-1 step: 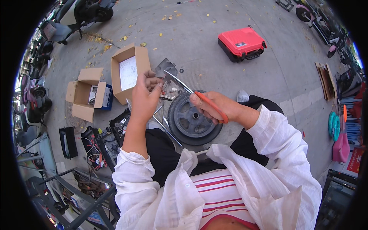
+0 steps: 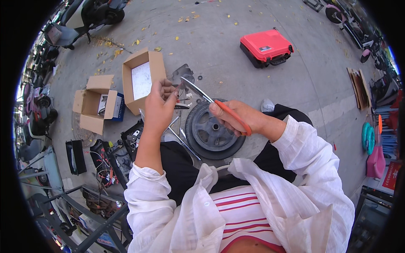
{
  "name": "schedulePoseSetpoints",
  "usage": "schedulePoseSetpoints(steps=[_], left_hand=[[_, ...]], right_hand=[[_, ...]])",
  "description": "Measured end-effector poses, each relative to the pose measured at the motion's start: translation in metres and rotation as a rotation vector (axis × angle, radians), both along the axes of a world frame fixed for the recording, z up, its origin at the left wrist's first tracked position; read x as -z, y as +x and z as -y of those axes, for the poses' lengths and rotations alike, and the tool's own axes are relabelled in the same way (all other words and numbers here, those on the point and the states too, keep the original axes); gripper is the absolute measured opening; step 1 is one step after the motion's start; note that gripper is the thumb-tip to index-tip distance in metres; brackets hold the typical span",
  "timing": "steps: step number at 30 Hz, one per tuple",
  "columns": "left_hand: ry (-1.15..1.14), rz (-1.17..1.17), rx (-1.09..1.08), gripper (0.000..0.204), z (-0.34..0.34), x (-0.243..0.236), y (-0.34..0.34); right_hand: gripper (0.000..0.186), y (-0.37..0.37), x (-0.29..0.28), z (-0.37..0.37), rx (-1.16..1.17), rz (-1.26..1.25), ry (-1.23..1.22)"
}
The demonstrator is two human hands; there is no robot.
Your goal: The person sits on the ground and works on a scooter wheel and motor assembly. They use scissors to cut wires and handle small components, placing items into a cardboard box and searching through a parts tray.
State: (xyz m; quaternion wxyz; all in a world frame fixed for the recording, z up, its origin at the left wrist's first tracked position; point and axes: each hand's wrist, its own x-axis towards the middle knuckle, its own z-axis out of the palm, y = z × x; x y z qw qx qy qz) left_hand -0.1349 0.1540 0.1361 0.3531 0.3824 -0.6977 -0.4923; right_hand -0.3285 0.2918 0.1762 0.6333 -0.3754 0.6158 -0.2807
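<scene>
Above a small black wheel point(image 2: 213, 130), the right hand point(image 2: 236, 117) grips orange-handled scissors point(image 2: 211, 101), fingers wrapped tight. The left hand point(image 2: 159, 107) pinches a small dark part point(image 2: 182, 106) at the blades.

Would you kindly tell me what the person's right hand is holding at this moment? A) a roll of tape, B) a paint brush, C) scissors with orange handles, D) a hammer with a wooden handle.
C: the right hand grips scissors with orange handles, the metal blades pointing toward the small part pinched in the left hand, above the black wheel on the ground.
</scene>
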Motion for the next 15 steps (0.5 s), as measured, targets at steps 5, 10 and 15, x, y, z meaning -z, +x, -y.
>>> schedulePoseSetpoints(steps=[5,10,15], left_hand=[[-0.321,0.334,0.006,0.012,0.0,-0.006,0.005],[-0.2,0.419,-0.059,0.023,0.005,0.002,0.01],[0.489,0.004,-0.036,0.024,0.002,-0.012,0.01]], right_hand=[[0.065,-0.001,0.0,-0.002,0.015,0.007,-0.011],[0.067,-0.003,-0.003,-0.003,0.044,-0.016,-0.078],[0.067,-0.016,0.005,-0.003,-0.008,0.04,-0.131]])
